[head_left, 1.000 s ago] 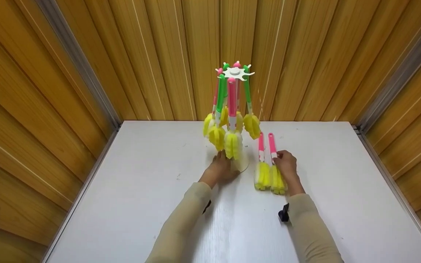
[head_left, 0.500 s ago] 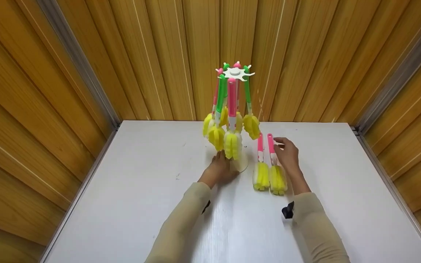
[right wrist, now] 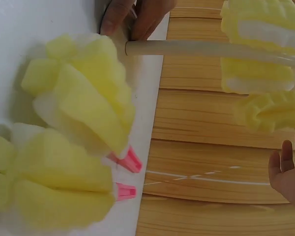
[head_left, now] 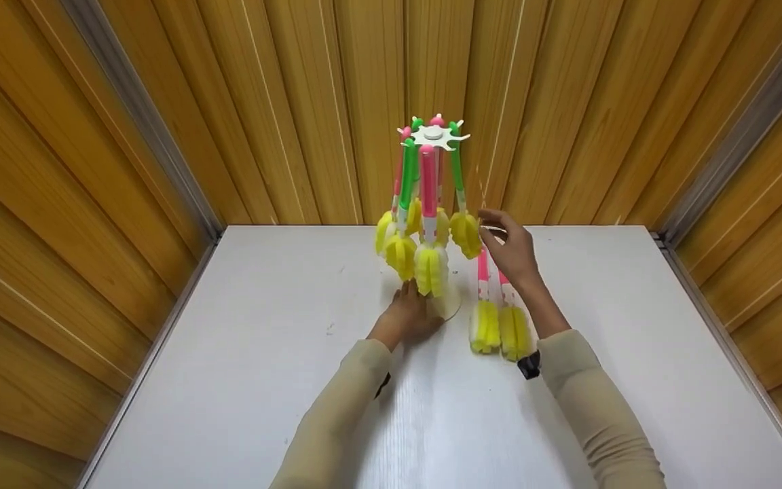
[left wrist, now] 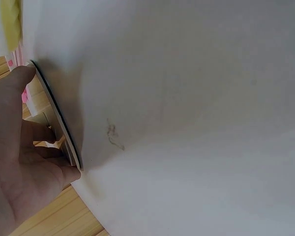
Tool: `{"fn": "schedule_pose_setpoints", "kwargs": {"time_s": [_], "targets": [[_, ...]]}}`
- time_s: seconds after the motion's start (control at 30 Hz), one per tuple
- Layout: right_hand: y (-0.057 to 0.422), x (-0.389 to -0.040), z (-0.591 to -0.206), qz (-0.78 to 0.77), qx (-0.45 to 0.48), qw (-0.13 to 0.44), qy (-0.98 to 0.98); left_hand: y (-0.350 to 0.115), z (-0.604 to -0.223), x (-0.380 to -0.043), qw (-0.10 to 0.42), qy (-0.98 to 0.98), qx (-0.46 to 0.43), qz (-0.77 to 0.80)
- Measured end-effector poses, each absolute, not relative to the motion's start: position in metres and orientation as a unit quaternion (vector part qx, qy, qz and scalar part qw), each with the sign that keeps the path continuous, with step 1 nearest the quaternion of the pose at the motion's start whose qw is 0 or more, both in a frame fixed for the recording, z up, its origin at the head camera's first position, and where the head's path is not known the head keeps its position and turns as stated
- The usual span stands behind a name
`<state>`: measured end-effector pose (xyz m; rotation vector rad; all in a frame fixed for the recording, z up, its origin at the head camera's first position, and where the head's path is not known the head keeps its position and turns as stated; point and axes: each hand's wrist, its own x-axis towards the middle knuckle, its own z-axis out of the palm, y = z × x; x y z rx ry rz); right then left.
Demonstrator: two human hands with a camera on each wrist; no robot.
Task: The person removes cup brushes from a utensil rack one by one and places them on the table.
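Observation:
Several sponge bottle brushes with pink or green handles hang from the white hooked top point(head_left: 433, 136) of a stand. My left hand point(head_left: 404, 316) grips the stand's round base point(head_left: 447, 305) low down, partly hidden by the hanging sponges. In the left wrist view the thumb and fingertips spread along the base's rim point(left wrist: 59, 118). My right hand point(head_left: 513, 248) is raised beside the right-hand hanging sponge bottle brush point(head_left: 466, 236), which has a green handle. The right wrist view shows its fingers point(right wrist: 287, 156) extended just below that yellow sponge point(right wrist: 268, 111), holding nothing.
Two pink-handled sponge bottle brushes, a left one point(head_left: 485, 327) and a right one point(head_left: 514, 333), lie side by side on the white table point(head_left: 241, 353), right of the stand. Wood-look panels point(head_left: 309, 109) close in the back and sides.
My right hand has left the right-hand lying brush and moved up and left to the hanging brush. The left hand stays at the base.

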<state>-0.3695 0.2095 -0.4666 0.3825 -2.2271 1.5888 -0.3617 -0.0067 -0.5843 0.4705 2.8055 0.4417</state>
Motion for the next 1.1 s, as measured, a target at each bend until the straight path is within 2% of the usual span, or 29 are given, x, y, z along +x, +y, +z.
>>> {"fn": "schedule_pose_setpoints", "kwargs": {"time_s": [0.17, 0.57, 0.8, 1.1], "targets": [[0.199, -0.371, -0.446, 0.559, 0.182, 0.161, -0.793, -0.007, -0.584, -0.362, 0.129, 0.966, 0.171, 0.144], [0.181, -0.367, -0.407, 0.553, 0.201, 0.122, -0.799, -0.007, -0.584, -0.360, 0.128, 0.968, 0.166, 0.141], [0.184, -0.382, -0.415, 0.552, 0.194, 0.135, -0.800, -0.007, -0.586, -0.362, 0.127, 0.964, 0.165, 0.166], [0.189, -0.378, -0.414, 0.572, 0.182, 0.125, -0.790, -0.007, -0.584, -0.361, 0.126, 0.964, 0.156, 0.176]]}}
